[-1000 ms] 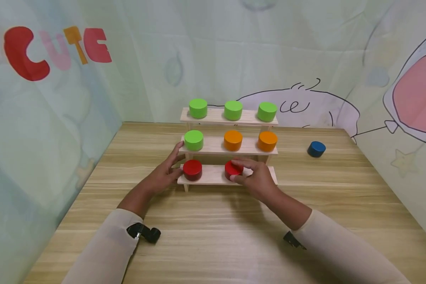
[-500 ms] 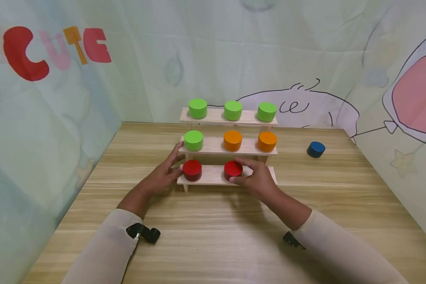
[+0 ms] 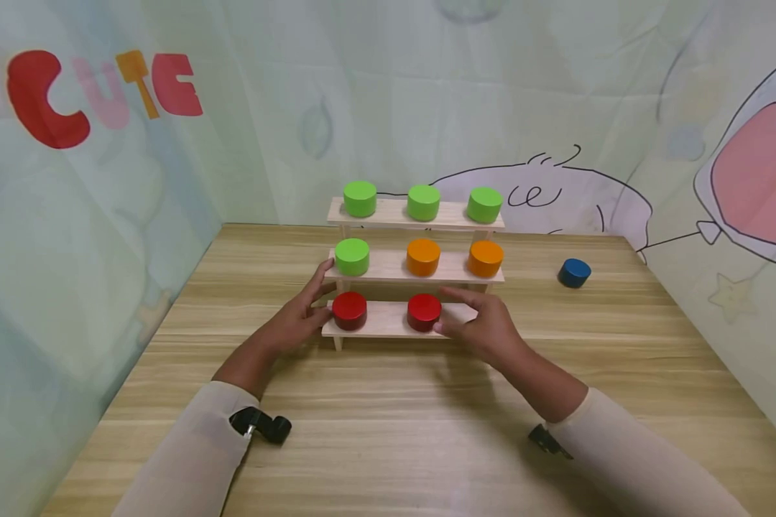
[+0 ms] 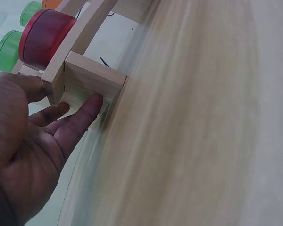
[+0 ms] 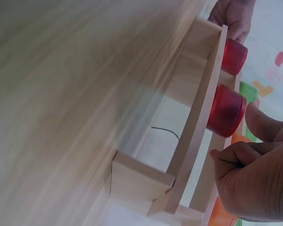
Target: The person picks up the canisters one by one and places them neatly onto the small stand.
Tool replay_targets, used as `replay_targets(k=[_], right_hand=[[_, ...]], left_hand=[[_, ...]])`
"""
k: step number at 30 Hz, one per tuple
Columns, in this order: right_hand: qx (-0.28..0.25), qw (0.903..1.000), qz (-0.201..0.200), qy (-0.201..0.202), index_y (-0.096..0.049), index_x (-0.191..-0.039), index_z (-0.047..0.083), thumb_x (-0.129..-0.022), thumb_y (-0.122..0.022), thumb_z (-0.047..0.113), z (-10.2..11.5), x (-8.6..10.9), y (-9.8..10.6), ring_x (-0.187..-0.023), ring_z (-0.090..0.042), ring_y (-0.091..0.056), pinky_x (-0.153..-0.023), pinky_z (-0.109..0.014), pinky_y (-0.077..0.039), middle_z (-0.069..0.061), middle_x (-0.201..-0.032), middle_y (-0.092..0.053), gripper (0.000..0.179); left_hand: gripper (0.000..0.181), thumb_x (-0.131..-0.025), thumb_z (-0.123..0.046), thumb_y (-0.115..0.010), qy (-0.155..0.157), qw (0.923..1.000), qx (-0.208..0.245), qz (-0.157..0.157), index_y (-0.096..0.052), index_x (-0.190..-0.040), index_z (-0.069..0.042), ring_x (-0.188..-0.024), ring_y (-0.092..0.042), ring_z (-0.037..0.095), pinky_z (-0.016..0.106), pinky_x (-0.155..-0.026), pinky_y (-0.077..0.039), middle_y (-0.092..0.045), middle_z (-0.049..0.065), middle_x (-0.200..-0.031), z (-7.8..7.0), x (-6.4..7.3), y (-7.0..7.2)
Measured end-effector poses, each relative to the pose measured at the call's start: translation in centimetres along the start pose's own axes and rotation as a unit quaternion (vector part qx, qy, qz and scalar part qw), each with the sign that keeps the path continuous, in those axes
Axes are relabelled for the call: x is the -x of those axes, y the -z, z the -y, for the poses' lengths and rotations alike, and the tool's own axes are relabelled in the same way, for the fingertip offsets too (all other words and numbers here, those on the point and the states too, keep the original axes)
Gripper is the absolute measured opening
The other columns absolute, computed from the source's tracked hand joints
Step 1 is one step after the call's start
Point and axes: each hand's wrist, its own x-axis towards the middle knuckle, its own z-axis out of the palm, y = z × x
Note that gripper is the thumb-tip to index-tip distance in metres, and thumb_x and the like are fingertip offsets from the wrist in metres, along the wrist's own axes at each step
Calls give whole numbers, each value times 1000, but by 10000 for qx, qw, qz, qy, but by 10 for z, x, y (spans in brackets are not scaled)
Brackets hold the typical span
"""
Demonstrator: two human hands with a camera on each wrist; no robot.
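Observation:
A three-tier wooden shelf (image 3: pixel 388 329) bears short round blocks. Two red round blocks, the left one (image 3: pixel 350 311) and the middle one (image 3: pixel 423 313), sit on the bottom tier. My left hand (image 3: pixel 294 316) rests against the shelf's left end; in the left wrist view its fingers (image 4: pixel 92 104) touch the side panel and the thumb lies by the bottom board's end. My right hand (image 3: pixel 491 330) is at the right part of the bottom tier, thumb and forefinger spread, holding nothing. In the right wrist view its thumb (image 5: pixel 264 125) stands just off the middle red block.
One green round block (image 3: pixel 352 257) and two orange ones (image 3: pixel 423 257) stand on the middle tier; three green ones (image 3: pixel 423 202) are on top. A blue round block (image 3: pixel 574 273) lies on the table (image 3: pixel 388 431) to the right. A printed cloth (image 3: pixel 265 108) hangs behind.
My right hand has let go of the middle red block and drawn back to the right, its fingers parting from it. The left hand has stayed at the shelf's left end.

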Motion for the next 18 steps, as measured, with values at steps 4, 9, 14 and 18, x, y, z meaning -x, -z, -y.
replay_targets(k=[4,9,14,18], right_hand=[[162,9998,-25,-88,-65,-154,17,-93,-88,15,1,3,8,-138,-35,-62,-91,-32,-62,-9,-161,-62,64],[182,9997,-23,-177,-66,-153,19,-94,-89,18,3,9,20,-157,-35,-48,-114,-50,-57,-7,-162,-61,63],[147,9995,-113,-239,-64,-155,21,-95,-88,19,1,18,35,-161,-36,-43,-126,-59,-46,-5,-164,-59,65],[120,9987,-253,-437,-62,-157,24,-96,-87,21,-2,23,49,-140,-39,-65,-124,-58,-48,-6,-169,-53,66]], left_hand=[[92,-113,-6,-51,2,10000,28,3,3,-174,-49,-149,-52,57,61,-107,-59,-23,26,-180,1,-1,0],[91,-113,-6,-51,17,10000,38,0,2,-175,-47,-151,-48,58,62,-106,-59,-23,27,-180,1,-1,0],[91,-113,-7,-52,9,10000,-5,8,2,-174,-48,-153,-47,57,61,-106,-59,-23,26,-180,1,-1,1],[91,-113,-7,-52,-10,10000,-1,21,3,-174,-48,-152,-48,58,61,-106,-59,-22,26,-180,0,-1,1]])
